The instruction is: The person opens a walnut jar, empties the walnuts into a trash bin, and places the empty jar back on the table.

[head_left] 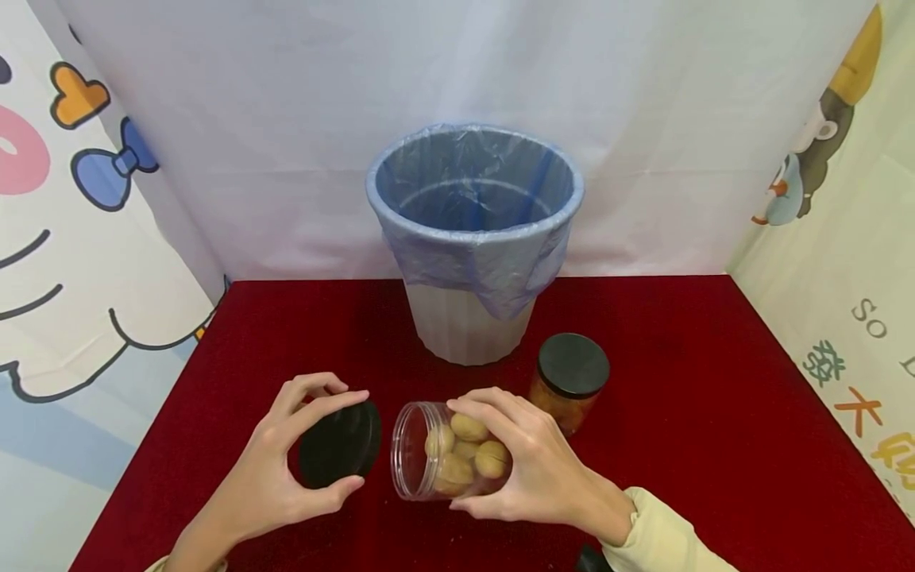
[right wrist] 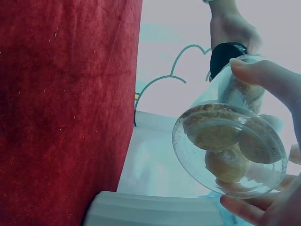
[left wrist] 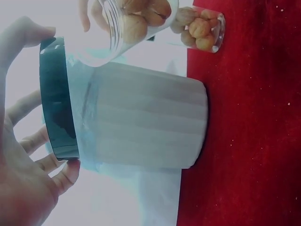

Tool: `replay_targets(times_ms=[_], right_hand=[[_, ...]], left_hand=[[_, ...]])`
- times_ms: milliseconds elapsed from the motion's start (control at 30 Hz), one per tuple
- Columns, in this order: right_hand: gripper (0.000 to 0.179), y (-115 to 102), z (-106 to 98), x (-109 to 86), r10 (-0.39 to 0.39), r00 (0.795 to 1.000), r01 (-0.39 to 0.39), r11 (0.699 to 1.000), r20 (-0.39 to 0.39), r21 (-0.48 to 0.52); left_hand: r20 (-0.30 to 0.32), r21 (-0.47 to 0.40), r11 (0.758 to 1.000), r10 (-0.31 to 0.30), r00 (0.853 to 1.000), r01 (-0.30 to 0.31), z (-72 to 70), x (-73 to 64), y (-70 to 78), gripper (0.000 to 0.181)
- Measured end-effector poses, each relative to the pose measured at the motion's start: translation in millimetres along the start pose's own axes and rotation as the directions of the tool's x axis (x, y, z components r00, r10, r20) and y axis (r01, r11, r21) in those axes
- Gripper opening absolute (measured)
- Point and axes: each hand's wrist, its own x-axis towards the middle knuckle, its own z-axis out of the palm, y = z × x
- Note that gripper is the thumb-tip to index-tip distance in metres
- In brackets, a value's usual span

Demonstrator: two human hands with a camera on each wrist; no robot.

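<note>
My left hand (head_left: 266, 469) grips a round black lid (head_left: 339, 446) by its rim, thumb below and fingers above. In the left wrist view the lid (left wrist: 57, 101) is on edge beside the jar's mouth. My right hand (head_left: 538, 457) holds a clear plastic jar (head_left: 434, 454) tipped on its side, its open mouth facing the lid across a small gap. Several walnuts (head_left: 455, 473) lie inside, also visible through the jar's base (right wrist: 230, 155) in the right wrist view. A second jar (head_left: 561, 405), capped with a black lid (head_left: 573, 365), stands behind my right hand and holds walnuts (left wrist: 200, 28) too.
A pale bin (head_left: 468, 322) lined with a blue plastic bag (head_left: 475, 238) stands behind the hands on the red cloth (head_left: 679, 445). White fabric (head_left: 300, 159) hangs behind it, with printed sheets at both sides. A small dark object (head_left: 592, 559) shows beside the right sleeve.
</note>
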Motion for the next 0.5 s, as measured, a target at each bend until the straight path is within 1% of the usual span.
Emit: replay_targets(times_ms=[167,400,500], right_hand=[[0.085,-1.6,-0.9,0.1,0.006,1.000,-0.006,1.000,0.012,-0.006],[0.085,-2.5,-1.6,-0.3,0.009,1.000,-0.009,1.000,0.025,-0.008],[0.086,-2.6,-1.9,-0.4,0.008,1.000,-0.008,1.000,0.024,-0.007]], left_hand=[[0.006,0.013,1.000,-0.013,1.000,0.013,-0.9,-4.1,-3.3,0.075],[0.024,0.031,0.997,-0.076,0.997,0.076,-3.3,-9.7,-7.6,0.076],[0.033,0.039,0.995,-0.093,0.995,0.091,-3.7,-11.5,-8.8,0.075]])
